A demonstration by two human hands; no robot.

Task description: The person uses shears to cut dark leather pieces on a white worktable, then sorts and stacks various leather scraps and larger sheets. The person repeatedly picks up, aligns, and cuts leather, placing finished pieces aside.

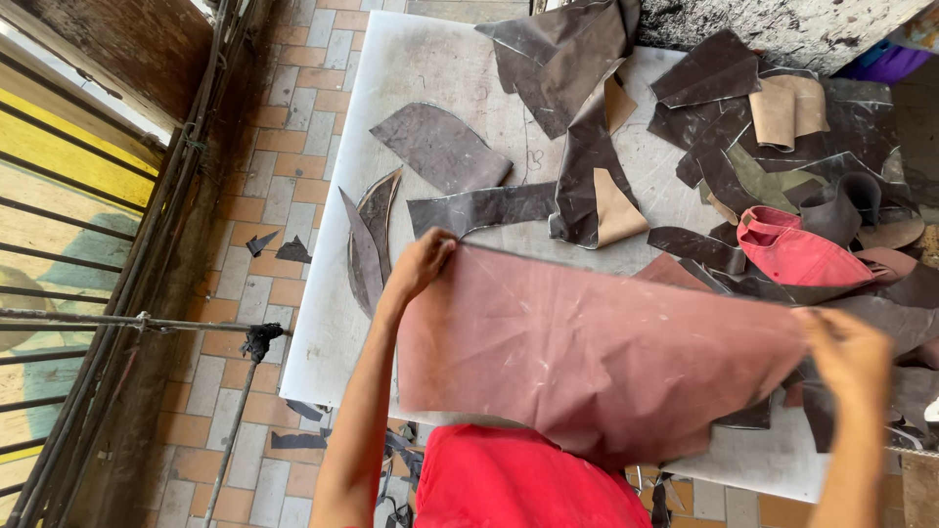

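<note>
Reddish leather sheet, pinched at its corners by left hand and right hand, hid the surface beneath; fingertips were hidden behind it.

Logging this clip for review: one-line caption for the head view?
Left hand and right hand hold a reddish-brown leather sheet spread above a white table strewn with dark leather offcuts.

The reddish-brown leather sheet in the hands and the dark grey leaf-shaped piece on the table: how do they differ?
The reddish-brown leather sheet is much larger than the dark grey leaf-shaped piece. The sheet is held up, stretched between the left hand and right hand; the grey piece lies flat and untouched on the white table. The sheet is faded red-brown, the piece dark grey. Both look like scuffed leather.
</note>
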